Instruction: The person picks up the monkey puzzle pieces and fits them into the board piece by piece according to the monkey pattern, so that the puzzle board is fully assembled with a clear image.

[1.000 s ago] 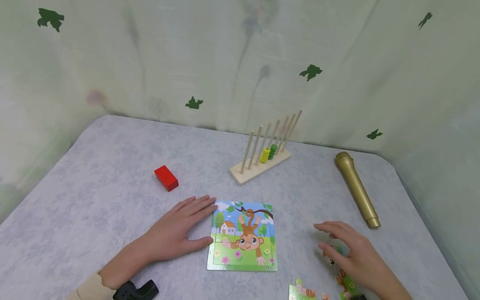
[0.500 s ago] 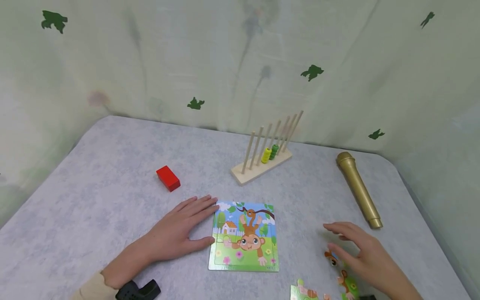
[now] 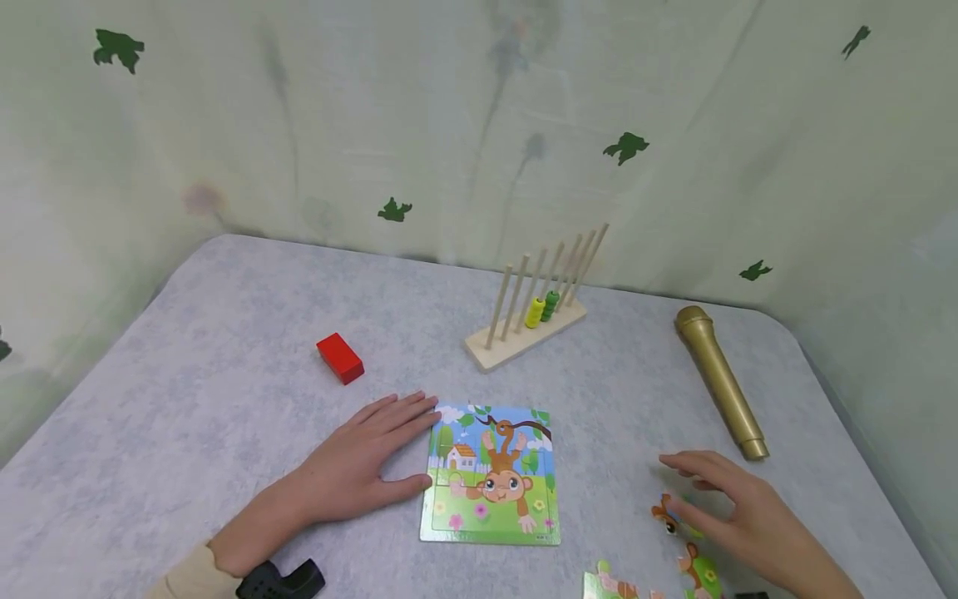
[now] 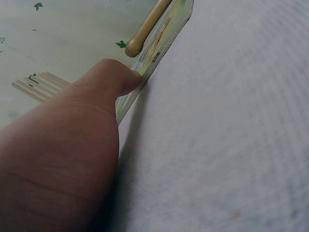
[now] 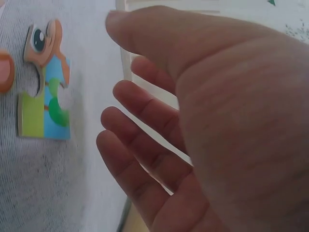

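Observation:
My left hand point(image 3: 355, 466) lies flat on the table, fingers spread, with fingertips and thumb tip at the left edge of a square monkey jigsaw puzzle point(image 3: 486, 520). In the left wrist view, the thumb point(image 4: 108, 79) meets the edge of the puzzle board. To the right, my right hand point(image 3: 737, 512) hovers with relaxed fingers and holds nothing. Below it, partly covered in the head view, is a loose puzzle piece point(image 5: 57, 113) showing an eye and a green tree. Nearer the front lie a green-and-brown piece point(image 3: 706, 570) and another piece point(image 3: 609, 587), cut off by the frame.
Behind the puzzle stands a wooden peg rack point(image 3: 497, 356) with yellow beads point(image 3: 535, 313) and green beads point(image 3: 550, 305). A red block point(image 3: 340, 358) sits at the left, a gold toy microphone point(image 3: 722, 383) at the right. A pale curtain point(image 3: 322, 125) hangs along the table's back edge.
My right hand has drifted a little to the right, so more of the eye piece under it shows. The left hand stays at the puzzle's edge. The head view has shifted slightly.

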Demonstrator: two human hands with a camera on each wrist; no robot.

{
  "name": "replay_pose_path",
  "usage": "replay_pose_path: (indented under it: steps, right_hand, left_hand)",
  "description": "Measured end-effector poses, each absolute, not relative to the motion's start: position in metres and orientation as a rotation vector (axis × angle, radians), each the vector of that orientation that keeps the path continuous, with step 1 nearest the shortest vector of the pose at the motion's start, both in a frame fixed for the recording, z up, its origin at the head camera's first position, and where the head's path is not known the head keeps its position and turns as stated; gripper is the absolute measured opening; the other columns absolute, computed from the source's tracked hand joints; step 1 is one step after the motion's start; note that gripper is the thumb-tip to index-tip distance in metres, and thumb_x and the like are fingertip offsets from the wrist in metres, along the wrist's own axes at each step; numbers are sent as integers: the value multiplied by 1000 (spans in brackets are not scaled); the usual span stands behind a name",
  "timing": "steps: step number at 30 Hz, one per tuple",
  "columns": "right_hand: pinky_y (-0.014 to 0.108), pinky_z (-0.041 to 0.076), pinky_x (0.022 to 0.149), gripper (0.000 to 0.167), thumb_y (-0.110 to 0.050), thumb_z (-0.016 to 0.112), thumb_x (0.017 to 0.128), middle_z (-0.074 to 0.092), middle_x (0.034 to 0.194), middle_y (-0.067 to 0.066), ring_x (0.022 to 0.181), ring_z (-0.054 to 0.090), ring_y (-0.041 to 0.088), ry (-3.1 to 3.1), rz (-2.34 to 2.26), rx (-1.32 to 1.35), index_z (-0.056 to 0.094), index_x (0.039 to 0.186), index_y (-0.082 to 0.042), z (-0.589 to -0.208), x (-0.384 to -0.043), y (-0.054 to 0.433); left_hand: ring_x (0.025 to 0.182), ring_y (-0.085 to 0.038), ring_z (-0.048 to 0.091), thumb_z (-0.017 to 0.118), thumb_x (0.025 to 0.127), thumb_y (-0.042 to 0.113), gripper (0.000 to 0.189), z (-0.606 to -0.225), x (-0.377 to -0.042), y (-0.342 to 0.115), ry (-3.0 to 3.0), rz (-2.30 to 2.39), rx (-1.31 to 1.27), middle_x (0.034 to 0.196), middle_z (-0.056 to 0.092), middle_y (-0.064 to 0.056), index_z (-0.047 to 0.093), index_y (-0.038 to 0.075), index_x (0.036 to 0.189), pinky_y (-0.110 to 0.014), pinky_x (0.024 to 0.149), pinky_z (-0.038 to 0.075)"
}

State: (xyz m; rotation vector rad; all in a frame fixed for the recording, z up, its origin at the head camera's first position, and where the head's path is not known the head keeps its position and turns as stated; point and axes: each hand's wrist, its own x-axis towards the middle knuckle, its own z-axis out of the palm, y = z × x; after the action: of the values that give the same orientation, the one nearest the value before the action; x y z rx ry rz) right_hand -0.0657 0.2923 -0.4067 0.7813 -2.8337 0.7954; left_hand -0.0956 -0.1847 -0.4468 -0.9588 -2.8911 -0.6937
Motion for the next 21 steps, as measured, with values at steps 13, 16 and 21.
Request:
replay_pose_path:
  steps: [13,16,21]
  right_hand:
    - [19,58,77,57,-21,91,77,68,122,-7,101,65,-1,-2923,899,765,68,129,-22,-412,-63,301]
    - [18,57,78,57,-22,92,76,68,122,-7,101,64,-1,-2924,934,787,67,128,-22,-414,-63,303]
    - [15,54,78,60,-25,93,75,66,123,-10,101,63,0,-2926,970,830,66,129,-24,-415,-63,305]
  left_hand:
    - [154,-18,34,71,92,54,76,-446,-97,-185,-2895,-670,-972,164,41,3,48,20,156,-45,127,26]
    - [153,-21,36,71,93,53,74,-446,-96,-185,-2881,-667,-972,163,43,2,49,18,155,-47,126,27]
    - [152,-22,37,70,93,53,73,-446,-95,-184,-2870,-677,-967,162,44,1,50,18,154,-49,125,28]
